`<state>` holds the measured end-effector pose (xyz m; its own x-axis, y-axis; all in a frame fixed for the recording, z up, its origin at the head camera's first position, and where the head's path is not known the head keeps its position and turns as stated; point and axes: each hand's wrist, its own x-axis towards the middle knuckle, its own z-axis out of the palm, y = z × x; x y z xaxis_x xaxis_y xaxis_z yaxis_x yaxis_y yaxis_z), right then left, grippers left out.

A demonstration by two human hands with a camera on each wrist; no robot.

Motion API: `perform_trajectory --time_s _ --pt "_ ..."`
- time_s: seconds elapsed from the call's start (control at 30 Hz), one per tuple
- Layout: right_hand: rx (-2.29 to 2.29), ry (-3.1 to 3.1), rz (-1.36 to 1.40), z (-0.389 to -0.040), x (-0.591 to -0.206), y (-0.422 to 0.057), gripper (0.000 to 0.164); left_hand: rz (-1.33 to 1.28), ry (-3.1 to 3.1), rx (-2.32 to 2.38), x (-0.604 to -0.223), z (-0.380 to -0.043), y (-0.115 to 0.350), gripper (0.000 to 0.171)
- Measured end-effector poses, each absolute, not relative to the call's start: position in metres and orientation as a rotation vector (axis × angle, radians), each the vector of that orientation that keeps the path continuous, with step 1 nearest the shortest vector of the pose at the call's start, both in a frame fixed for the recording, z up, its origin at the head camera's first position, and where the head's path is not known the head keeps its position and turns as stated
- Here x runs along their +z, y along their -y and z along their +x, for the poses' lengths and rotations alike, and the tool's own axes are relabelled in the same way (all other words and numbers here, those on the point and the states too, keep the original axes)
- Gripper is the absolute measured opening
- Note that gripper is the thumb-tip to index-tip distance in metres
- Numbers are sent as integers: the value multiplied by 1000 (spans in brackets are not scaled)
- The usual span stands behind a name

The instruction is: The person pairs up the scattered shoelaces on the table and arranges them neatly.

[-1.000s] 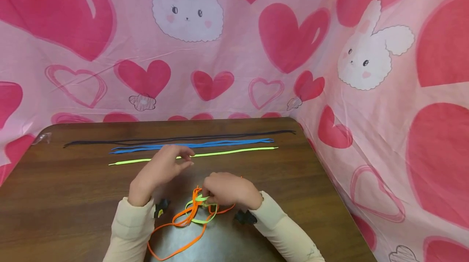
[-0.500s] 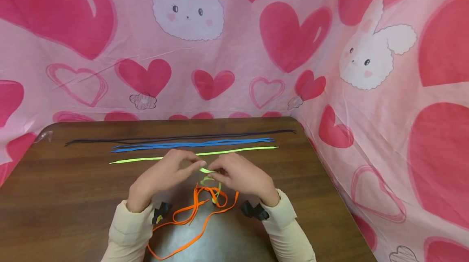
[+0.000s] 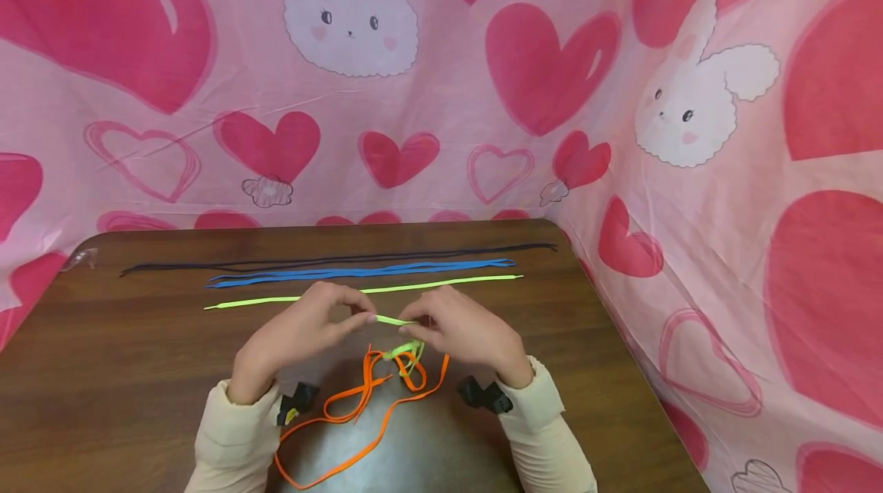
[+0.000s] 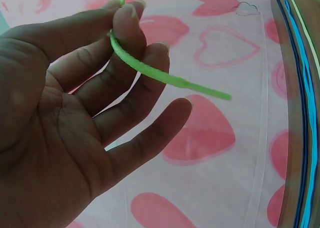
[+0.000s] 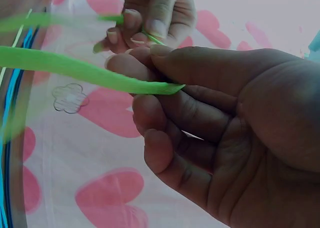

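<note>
Between thumb and finger, my left hand (image 3: pixel 297 336) pinches a neon yellow-green shoelace (image 3: pixel 392 320) near one end; in the left wrist view that lace's short tail (image 4: pixel 150 71) sticks out past the fingers. My right hand (image 3: pixel 476 332) pinches the same lace a short way along, and a short stretch spans the two hands. The rest hangs in loops below the right hand, over an orange shoelace (image 3: pixel 388 420). That orange lace lies loosely looped on the table. In the right wrist view a green strand (image 5: pixel 90 73) runs leftward from the right fingers.
Behind the hands, another yellow-green shoelace (image 3: pixel 448 283) lies straight across the brown table (image 3: pixel 138 370). Beyond it lie blue shoelaces (image 3: pixel 359 273) and dark laces (image 3: pixel 269 264). A clear plastic scrap (image 3: pixel 81 258) sits at the far left corner. Patterned pink cloth (image 3: pixel 455 94) hangs behind and at right.
The right hand has lifted the yellow-green lace up off the orange one, and the left hand has come to pinch it too. Over the last half second both hands have barely moved.
</note>
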<state>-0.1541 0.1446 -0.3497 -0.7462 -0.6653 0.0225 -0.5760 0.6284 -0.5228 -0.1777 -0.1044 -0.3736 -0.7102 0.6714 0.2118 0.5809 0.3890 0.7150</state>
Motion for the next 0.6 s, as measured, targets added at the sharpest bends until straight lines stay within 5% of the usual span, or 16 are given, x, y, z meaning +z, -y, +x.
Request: perform_trajectory --time_s 0.6 --pt "-760 -2822 -1078 -134 -331 -163 16 1027 -2827 1293 -376 -183 135 22"
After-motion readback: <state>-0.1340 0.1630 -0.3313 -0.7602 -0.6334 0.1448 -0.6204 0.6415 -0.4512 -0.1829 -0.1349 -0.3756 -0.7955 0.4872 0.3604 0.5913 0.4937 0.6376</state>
